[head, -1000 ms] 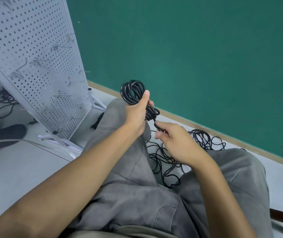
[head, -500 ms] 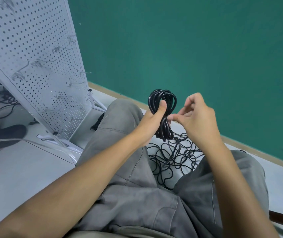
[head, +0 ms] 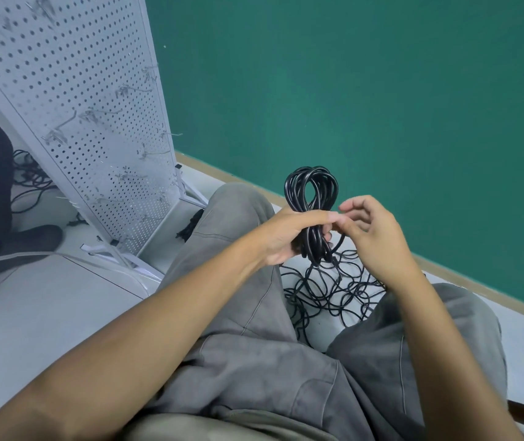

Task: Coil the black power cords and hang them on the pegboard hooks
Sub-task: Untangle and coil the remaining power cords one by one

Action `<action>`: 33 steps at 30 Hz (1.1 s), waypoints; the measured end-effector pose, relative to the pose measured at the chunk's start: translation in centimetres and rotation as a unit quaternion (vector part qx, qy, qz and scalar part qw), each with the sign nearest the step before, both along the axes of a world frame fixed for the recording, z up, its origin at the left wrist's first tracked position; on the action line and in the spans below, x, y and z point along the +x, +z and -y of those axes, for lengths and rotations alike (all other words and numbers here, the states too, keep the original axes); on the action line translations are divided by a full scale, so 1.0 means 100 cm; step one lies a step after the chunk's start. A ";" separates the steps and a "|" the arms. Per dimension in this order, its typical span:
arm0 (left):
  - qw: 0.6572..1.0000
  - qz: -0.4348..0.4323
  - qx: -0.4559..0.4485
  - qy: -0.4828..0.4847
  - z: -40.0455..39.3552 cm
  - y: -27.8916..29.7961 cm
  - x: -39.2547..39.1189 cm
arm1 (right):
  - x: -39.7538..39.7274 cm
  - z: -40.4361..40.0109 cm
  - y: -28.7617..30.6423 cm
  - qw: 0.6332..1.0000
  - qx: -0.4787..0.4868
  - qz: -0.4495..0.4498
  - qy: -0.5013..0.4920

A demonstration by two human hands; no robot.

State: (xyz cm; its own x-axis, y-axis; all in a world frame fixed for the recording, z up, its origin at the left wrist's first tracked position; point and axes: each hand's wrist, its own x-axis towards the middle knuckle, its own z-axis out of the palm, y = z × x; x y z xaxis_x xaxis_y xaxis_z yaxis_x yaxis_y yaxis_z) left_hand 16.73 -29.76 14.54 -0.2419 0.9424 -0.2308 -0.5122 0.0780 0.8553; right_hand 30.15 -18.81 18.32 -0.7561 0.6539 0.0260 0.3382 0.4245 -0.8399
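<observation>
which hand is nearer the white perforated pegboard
Left. The left hand, gripping the coiled black cord, sits on the white perforated pegboard side; the right hand is beyond the coil.

right hand [head: 378, 237]: lowered beside coil [head: 311, 198] | left thumb: now across bundle

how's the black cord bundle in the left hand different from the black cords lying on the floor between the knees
The coiled black cord bundle is gathered into neat stacked loops; the loose black cords on the floor sprawl in a tangle. The bundle is held up off the floor in the left hand's grip; the loose cords lie on the pale floor, touched by neither hand. Both are thin, glossy black cable.
</observation>
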 end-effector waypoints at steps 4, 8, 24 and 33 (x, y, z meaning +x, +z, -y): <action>1.000 0.013 0.002 0.014 -0.002 0.006 -0.003 | 0.008 -0.004 -0.012 0.999 -0.015 0.029 -0.020; 0.998 0.040 -0.001 0.044 -0.005 0.010 -0.005 | 0.012 -0.004 -0.015 0.998 -0.034 0.020 -0.055; 0.999 -0.009 0.013 0.028 -0.007 0.048 -0.025 | 0.004 0.005 0.011 0.986 -0.088 -0.119 -0.081; 0.992 -0.116 -0.005 -0.045 -0.004 0.070 -0.024 | -0.004 0.008 0.069 0.982 -0.030 -0.173 -0.067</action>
